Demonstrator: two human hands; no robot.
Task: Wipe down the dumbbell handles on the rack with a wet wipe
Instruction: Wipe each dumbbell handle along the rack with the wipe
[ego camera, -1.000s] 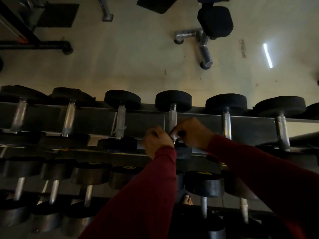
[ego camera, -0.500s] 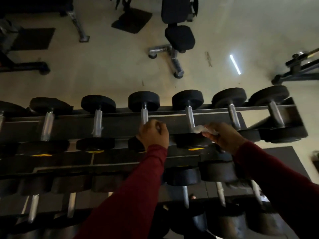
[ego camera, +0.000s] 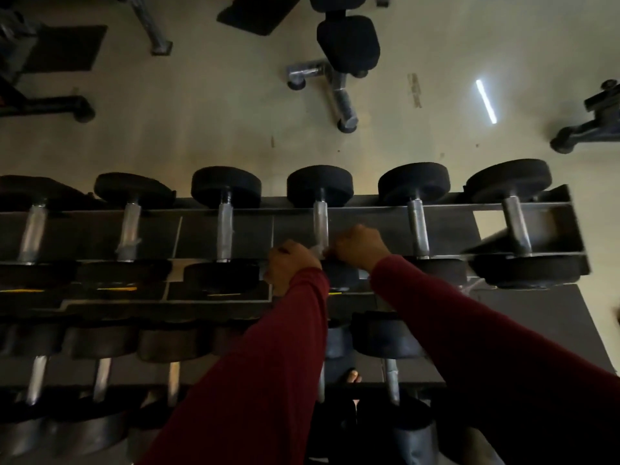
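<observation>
Both hands meet at one handle (ego camera: 320, 226) on the top rack (ego camera: 385, 226). The left hand (ego camera: 291, 263) and right hand (ego camera: 359, 245) are curled at its near end, probably to rub it. The wipe is hidden.

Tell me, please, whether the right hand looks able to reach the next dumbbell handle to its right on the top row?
Probably yes: the right hand sits beside that next handle, with only bare rack between them.
</observation>
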